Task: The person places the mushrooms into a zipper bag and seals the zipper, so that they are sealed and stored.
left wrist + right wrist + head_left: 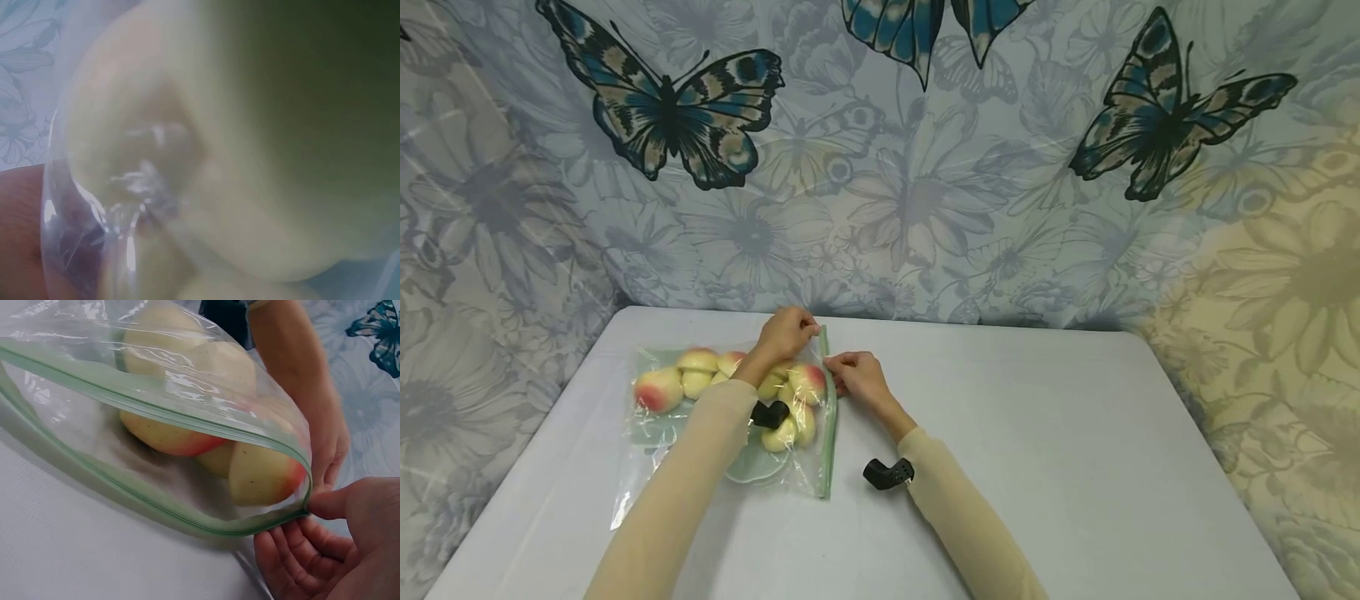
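A clear zip bag with a green zip edge lies on the left half of the table. Several yellow fruits with red blush show through its plastic. At the bag's far corner, my left hand pinches the end of the zip edge. My right hand grips that edge a little nearer, thumb on one side and curled fingers on the other. In the right wrist view the bag's mouth gapes between two green zip strips. Blurred fruit behind plastic fills the left wrist view.
The white table extends to the right of the bag. A pale green scalloped dish shows under the bag's near part. Behind the table hangs a flowered cloth with butterflies. Black cameras sit on both wrists.
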Demonstrator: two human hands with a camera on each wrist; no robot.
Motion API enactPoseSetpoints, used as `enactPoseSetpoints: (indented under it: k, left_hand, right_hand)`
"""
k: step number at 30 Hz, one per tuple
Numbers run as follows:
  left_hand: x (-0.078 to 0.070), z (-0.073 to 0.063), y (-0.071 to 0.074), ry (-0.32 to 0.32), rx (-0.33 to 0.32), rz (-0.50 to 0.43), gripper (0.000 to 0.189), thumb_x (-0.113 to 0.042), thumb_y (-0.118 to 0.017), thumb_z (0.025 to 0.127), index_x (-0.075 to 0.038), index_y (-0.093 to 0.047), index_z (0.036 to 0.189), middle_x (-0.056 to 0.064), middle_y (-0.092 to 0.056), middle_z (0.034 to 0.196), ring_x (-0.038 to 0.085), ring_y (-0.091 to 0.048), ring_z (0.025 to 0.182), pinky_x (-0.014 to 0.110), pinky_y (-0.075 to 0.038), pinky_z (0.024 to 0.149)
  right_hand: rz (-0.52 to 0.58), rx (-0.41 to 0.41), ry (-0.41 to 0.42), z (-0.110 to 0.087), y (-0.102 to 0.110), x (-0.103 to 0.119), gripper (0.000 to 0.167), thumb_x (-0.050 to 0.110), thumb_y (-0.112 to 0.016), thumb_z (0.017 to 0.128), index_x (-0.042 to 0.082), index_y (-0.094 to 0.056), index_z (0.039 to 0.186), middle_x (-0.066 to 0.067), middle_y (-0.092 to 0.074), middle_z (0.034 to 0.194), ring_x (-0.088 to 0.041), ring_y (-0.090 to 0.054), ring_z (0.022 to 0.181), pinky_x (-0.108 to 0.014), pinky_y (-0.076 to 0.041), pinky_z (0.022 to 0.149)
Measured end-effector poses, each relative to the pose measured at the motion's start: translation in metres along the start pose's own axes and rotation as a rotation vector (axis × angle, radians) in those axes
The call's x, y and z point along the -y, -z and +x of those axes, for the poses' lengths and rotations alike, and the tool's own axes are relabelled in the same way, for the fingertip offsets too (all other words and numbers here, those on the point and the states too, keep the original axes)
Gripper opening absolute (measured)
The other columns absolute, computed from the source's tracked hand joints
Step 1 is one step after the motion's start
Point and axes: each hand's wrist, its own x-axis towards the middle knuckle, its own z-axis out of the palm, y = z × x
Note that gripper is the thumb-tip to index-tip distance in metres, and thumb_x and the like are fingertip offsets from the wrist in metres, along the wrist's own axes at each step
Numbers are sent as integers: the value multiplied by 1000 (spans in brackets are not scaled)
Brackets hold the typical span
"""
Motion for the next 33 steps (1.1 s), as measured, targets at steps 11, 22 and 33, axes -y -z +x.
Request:
enactPoseSetpoints:
  k: [11, 22, 33]
  left_hand:
    - [-1, 2, -3, 2, -5, -4, 19, -15, -63, 96, 0, -74, 92, 9, -68, 84, 20, -55, 73, 35, -46, 66]
    - [-2, 2, -4, 4, -17, 10, 20, -16, -62, 96, 0, -73, 96, 11, -69, 90, 24, -59, 81, 41, -49, 73]
    - [2, 4, -2, -1, -33, 12, 20, -16, -61, 96, -1, -74, 95, 11, -70, 88, 22, -57, 75, 40, -48, 69]
  right_hand:
    - [-9, 14, 33, -12, 2, -6, 25, 17, -65, 94, -7, -72, 96, -1, -64, 67, -6, -58, 51, -28, -57, 53]
    - [-11, 17, 29, -21, 3, -6, 25, 16, -66, 93, -8, -72, 94, -2, -63, 63, -9, -59, 51, -29, -57, 54]
    - [-37, 14, 24, -33, 3, -9, 22, 16, -68, 92, -6, -73, 90, -3, -63, 60, -11, -59, 50, -29, -57, 52]
